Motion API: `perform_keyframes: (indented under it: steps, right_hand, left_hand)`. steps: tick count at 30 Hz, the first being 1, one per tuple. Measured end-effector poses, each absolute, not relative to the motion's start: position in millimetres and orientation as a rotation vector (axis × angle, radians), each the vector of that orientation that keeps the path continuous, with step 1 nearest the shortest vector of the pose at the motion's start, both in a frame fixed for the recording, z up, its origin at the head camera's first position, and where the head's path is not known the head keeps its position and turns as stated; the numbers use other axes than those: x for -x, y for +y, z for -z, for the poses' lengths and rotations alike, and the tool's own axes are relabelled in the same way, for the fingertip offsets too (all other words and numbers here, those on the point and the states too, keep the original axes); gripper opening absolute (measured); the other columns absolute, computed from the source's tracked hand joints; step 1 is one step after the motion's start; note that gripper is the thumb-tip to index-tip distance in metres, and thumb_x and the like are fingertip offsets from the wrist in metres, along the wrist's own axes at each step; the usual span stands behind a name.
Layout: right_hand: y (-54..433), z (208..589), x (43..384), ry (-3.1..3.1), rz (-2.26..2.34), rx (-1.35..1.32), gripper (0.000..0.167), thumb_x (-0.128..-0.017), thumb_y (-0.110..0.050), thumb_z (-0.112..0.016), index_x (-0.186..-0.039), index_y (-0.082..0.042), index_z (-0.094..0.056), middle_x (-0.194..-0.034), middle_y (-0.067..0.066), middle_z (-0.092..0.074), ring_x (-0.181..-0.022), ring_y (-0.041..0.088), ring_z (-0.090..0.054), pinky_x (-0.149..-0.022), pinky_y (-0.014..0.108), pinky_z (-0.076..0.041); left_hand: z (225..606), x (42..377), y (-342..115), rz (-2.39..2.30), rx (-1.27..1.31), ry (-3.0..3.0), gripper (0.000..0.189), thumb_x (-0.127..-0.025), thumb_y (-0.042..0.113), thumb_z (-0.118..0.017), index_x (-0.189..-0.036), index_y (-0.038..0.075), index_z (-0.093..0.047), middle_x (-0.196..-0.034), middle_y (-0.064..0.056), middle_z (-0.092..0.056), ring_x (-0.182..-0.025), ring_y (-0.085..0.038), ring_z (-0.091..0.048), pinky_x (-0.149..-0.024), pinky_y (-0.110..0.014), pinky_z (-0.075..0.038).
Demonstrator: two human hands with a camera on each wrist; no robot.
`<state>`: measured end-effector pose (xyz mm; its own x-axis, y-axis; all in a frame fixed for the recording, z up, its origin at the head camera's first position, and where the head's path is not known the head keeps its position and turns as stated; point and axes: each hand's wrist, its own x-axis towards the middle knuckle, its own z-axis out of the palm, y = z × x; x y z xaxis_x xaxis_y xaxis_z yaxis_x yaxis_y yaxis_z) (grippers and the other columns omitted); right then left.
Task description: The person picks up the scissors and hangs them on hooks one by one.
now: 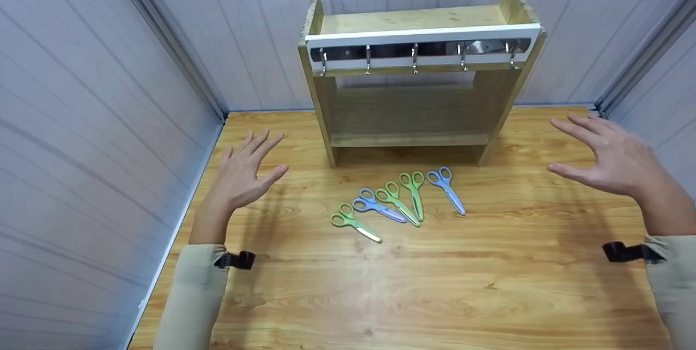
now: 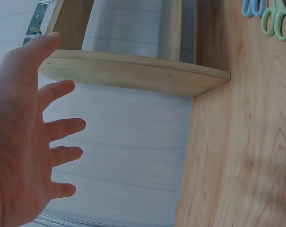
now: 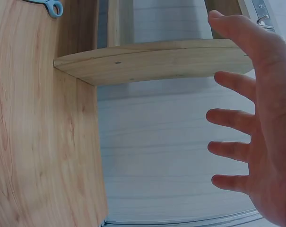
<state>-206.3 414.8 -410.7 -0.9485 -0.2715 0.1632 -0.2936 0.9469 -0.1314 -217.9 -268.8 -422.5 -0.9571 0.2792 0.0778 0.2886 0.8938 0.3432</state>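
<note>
Several pairs of scissors lie in a loose row on the wooden table (image 1: 435,295). From left to right come green scissors (image 1: 354,223), blue scissors (image 1: 379,207), two more green pairs, and blue scissors (image 1: 447,191) at the right end. My left hand (image 1: 243,173) hovers to the left of the row, fingers spread, touching nothing. Over on the right, my right hand (image 1: 614,157) is held in the air with its fingers apart and nothing in it. Both palms (image 2: 20,137) face inward in the wrist views.
Behind the scissors stands a wooden rack (image 1: 408,141) with a shelf and a metal strip of several hooks (image 1: 415,59) along its upper front. Pale panel walls (image 1: 81,138) enclose the table at the left, back and right.
</note>
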Motion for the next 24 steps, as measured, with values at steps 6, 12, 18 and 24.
perform_keyframes:
  steps: [6,12,18,24]
  right_hand:
    - [408,419,207,-2.937,-0.243,-0.470,0.090,-0.092,-0.050,-0.087,-0.169,-0.018,-0.052,-0.166,0.033,-0.054,-0.148,0.066,-0.049,-0.112,0.091,-0.044]
    - [401,425,208,-2.942,-0.255,-0.497,0.088,-0.093,-0.052,-0.086,-0.168,-0.019,-0.054,-0.164,0.030,-0.057,-0.145,0.062,-0.054,-0.105,0.087,-0.050]
    - [396,430,210,-2.991,-0.297,-0.504,0.087,-0.094,-0.052,-0.087,-0.167,-0.017,-0.055,-0.164,0.030,-0.057,-0.145,0.061,-0.054,-0.101,0.086,-0.052]
    - [392,436,211,-2.950,-0.318,-0.527,0.085,-0.091,-0.049,-0.089,-0.164,-0.017,-0.058,-0.159,0.029,-0.062,-0.140,0.059,-0.059,-0.098,0.083,-0.055]
  left_hand:
    - [432,223,-263,0.672,0.446,-2.992,0.072,-0.114,0.055,-0.056,-0.178,0.026,-0.038,-0.185,-0.016,-0.036,-0.175,-0.048,-0.025,-0.140,-0.084,-0.012]
    - [436,228,-259,0.837,0.424,-2.934,0.072,-0.113,0.050,-0.061,-0.176,0.023,-0.041,-0.182,-0.017,-0.041,-0.172,-0.049,-0.032,-0.139,-0.082,-0.023]
    - [440,232,-254,1.000,0.412,-2.908,0.075,-0.113,0.049,-0.062,-0.179,0.025,-0.035,-0.183,-0.013,-0.041,-0.169,-0.046,-0.039,-0.138,-0.075,-0.033]
    - [443,236,-250,1.091,0.379,-2.839,0.079,-0.112,0.046,-0.066,-0.180,0.026,-0.031,-0.184,-0.010,-0.041,-0.170,-0.043,-0.040,-0.138,-0.073,-0.035]
